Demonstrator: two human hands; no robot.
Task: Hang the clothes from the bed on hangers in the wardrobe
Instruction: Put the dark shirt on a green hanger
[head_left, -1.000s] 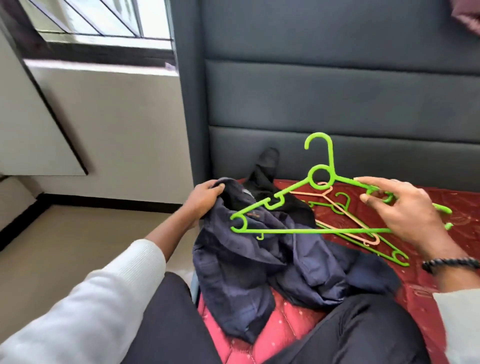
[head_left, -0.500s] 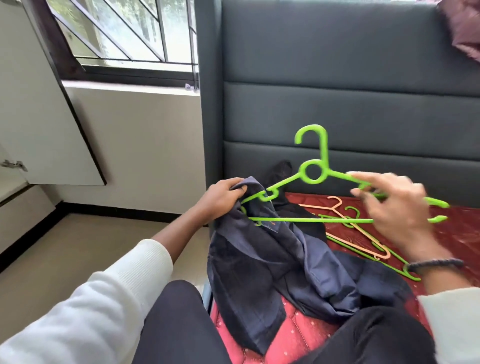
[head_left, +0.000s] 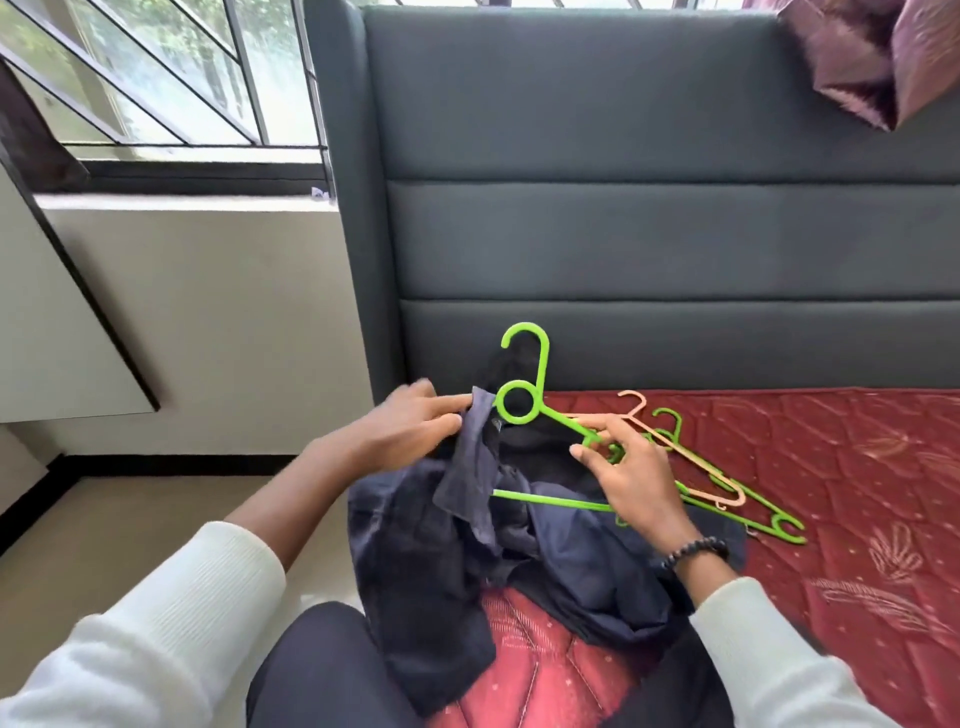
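head view: right hand (head_left: 631, 480) grips green hanger (head_left: 524, 395), blurred left hand (head_left: 410, 423) seemingly pinches navy garment (head_left: 467, 488).

Person wears a white ribbed long-sleeved top; both sleeves (head_left: 171, 629) are pushed up to mid-forearm, cuffs loose. A bracelet (head_left: 693, 551) of dark round beads encircles the right wrist. Dark trousers (head_left: 322, 675) cover both legs. Left hand (head_left: 410, 428) and right hand (head_left: 631, 475) are bare.

shirt (head_left: 545, 551) lies on the mattress (head_left: 857, 467) before the headboard (head_left: 649, 234); spare hangers (head_left: 727, 493) lie right of it; window (head_left: 156, 78) behind left.
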